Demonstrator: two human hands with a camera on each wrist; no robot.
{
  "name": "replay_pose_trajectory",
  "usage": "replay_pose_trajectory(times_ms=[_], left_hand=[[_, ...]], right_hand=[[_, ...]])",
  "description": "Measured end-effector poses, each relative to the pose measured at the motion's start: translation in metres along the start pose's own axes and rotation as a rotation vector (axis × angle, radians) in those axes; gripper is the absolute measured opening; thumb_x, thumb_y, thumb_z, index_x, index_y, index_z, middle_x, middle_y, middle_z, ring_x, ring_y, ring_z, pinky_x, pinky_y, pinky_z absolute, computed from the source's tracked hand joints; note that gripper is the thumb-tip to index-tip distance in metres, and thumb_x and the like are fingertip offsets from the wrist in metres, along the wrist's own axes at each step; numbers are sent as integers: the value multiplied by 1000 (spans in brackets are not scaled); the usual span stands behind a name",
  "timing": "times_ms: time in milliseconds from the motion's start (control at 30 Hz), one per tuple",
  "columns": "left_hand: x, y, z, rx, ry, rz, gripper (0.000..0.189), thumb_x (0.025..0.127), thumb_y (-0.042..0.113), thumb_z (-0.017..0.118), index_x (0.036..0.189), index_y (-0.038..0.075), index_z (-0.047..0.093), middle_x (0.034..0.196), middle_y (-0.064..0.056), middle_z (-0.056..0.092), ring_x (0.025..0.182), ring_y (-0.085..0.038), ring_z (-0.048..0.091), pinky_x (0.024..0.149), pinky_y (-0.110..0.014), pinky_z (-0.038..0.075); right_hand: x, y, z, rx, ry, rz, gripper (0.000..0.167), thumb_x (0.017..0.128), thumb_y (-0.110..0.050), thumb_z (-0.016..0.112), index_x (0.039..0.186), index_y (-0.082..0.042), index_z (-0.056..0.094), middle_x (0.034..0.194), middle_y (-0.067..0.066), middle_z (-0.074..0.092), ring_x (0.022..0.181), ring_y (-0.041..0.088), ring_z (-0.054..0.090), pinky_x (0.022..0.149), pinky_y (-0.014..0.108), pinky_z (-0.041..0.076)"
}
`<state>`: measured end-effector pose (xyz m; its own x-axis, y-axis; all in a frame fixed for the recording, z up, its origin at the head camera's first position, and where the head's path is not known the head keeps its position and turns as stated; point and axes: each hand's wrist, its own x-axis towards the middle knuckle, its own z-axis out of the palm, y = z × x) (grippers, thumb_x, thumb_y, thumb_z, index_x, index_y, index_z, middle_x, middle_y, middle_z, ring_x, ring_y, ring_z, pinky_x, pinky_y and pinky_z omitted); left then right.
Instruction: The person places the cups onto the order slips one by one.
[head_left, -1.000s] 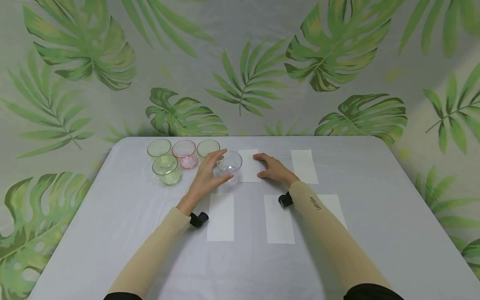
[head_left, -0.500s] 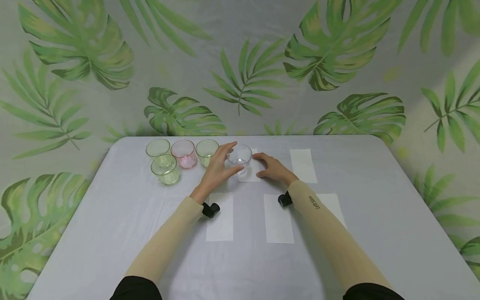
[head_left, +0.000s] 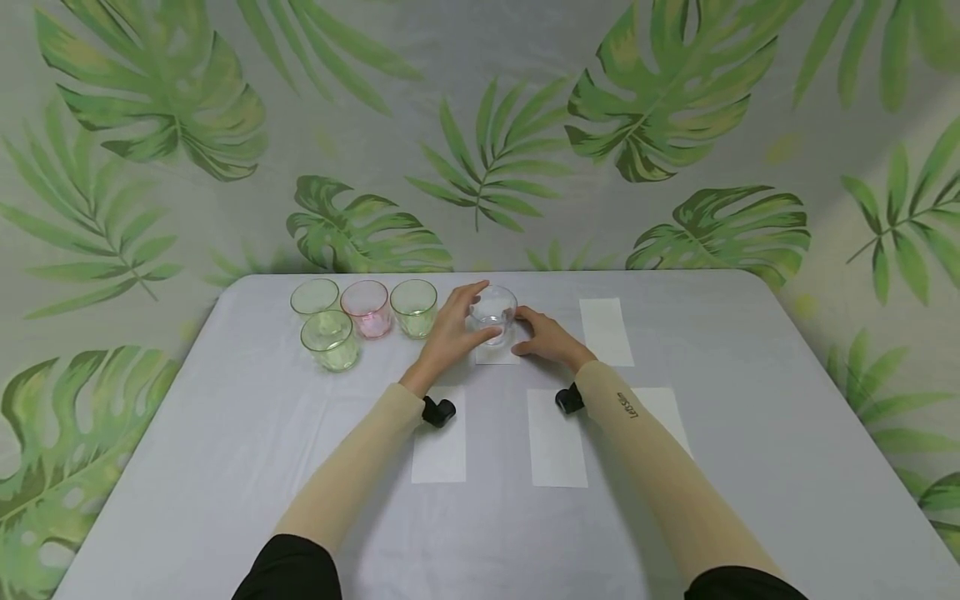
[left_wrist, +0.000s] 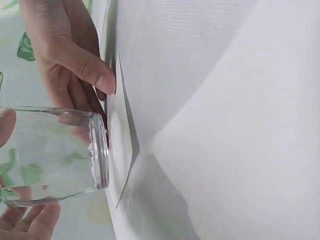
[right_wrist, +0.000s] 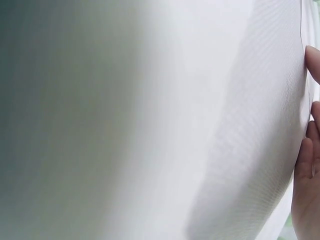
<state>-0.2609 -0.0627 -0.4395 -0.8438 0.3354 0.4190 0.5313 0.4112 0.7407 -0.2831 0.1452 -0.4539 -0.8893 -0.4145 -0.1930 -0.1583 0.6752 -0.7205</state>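
Note:
A clear drinking glass (head_left: pixel 495 310) is gripped by my left hand (head_left: pixel 448 337), thumb on its near side and fingers on the far side. It stands upright at a white paper rectangle (head_left: pixel 487 358). In the left wrist view the glass's thick base is very close to the paper (left_wrist: pixel 122 137); whether they touch I cannot tell. My right hand (head_left: pixel 553 342) rests at the paper's right edge, thumb and fingers spread apart and slightly bent, with the thumb tip at the paper. The right wrist view catches only some fingers (right_wrist: pixel 307 165) at its right edge.
Back left on the white-covered table (head_left: pixel 225 467) stand a pink glass (head_left: pixel 367 312) and three green-tinted ones, including a front one (head_left: pixel 330 343). Other paper rectangles lie at the back right (head_left: pixel 607 332), front left (head_left: pixel 438 450), front middle (head_left: pixel 558 442) and under the right forearm.
My left hand has carried the clear glass to the right, from beside the green glass to over the paper. My right hand has stayed almost still at the paper's edge.

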Motion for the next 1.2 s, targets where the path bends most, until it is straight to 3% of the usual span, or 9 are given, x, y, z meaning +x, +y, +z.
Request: replay_pose_trajectory(times_ms=[233,767,1000,1200], left_hand=[[3,-1,4,40,-9,-1,74,80,17,79,142,4,41,137,-17,44,119,-29,50,97,-33,44],[7,-3,11,34,-32,-56,74,80,15,79,142,1,41,137,-16,43,120,-29,48,97,-36,44],[7,-3,10,69,-71,-85,72,84,19,75,145,6,38,139,-16,39,123,-27,45,98,-37,43],[6,-3,10,66,-89,-76,72,86,20,73,146,7,35,140,-16,37,125,-28,43,102,-38,40]], right_hand=[[-1,-2,0,13,3,-2,73,87,-10,69,147,0,29,151,22,28,140,38,21,113,52,17],[-1,-2,1,18,8,-12,73,87,-8,68,148,1,28,152,22,26,140,37,20,113,51,18],[-1,-2,1,15,6,-19,73,86,-8,68,147,1,29,151,23,28,139,37,22,113,51,19],[-2,-2,-2,47,-7,-9,72,86,-8,68,147,-1,31,152,22,26,141,36,19,113,51,17]])
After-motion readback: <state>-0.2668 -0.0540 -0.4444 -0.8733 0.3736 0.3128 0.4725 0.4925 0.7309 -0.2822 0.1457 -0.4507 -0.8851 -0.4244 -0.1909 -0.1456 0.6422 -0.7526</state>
